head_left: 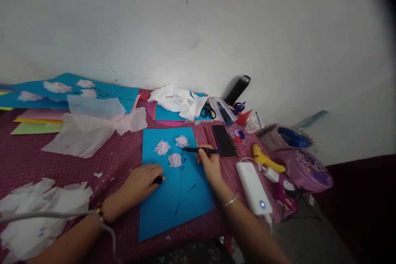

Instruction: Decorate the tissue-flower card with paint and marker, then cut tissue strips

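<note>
The right hand [210, 165] held a black marker [192, 149], its tip just below the upper right of three pale flowers [175, 160] on a blue sheet [163, 210]. The left hand [145, 181], on the sheet's left side, held a small black piece [158, 180]. A phone [224, 141] and a white power bank [253, 187] lay to the right on the checked surface [123, 152].

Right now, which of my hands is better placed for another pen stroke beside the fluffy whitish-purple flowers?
Probably your right hand: it holds the slim black marker, with the tip beside those flowers. Your left hand, partly over the bright blue paper, holds a small black cap-like piece.
</note>
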A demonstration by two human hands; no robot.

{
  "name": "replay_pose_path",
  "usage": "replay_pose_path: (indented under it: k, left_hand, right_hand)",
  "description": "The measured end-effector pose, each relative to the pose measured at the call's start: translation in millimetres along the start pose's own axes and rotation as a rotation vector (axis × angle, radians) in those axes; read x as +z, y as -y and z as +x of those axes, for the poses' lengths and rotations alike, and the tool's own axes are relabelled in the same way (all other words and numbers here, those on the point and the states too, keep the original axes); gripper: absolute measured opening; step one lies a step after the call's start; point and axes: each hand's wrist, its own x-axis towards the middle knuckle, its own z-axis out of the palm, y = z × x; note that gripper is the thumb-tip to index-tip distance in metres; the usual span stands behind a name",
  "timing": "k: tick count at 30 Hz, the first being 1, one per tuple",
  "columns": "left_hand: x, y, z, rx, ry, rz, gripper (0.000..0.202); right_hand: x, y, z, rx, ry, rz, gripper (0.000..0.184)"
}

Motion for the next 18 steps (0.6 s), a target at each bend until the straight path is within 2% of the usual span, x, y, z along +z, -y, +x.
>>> replay_pose_path:
  k: [8,12,15,18]
  left_hand:
    - [2.6,1.7,-0.7,-0.003,-0.001,-0.009,0.020]
    - [1.4,0.3,-0.7,-0.004,-0.006,0.001,0.022]
    - [0.4,-0.5,-0.6,0.000,-0.016,-0.008,0.024]
    - [2.5,1.3,-0.6,0.010,-0.018,-0.018,0.024]
  right_hand:
    - [-0.6,-0.7,3.8,-0.014,0.011,0.009,0.024]
    - [-5.0,4.3,-0.3,-0.043,-0.067,0.074,0.021]
    - [-22.4,21.4,-3.3,-0.096,-0.144,0.131,0.021]
    - [-59.7,49.2,4.7,-0.173,-0.208,0.121,0.024]
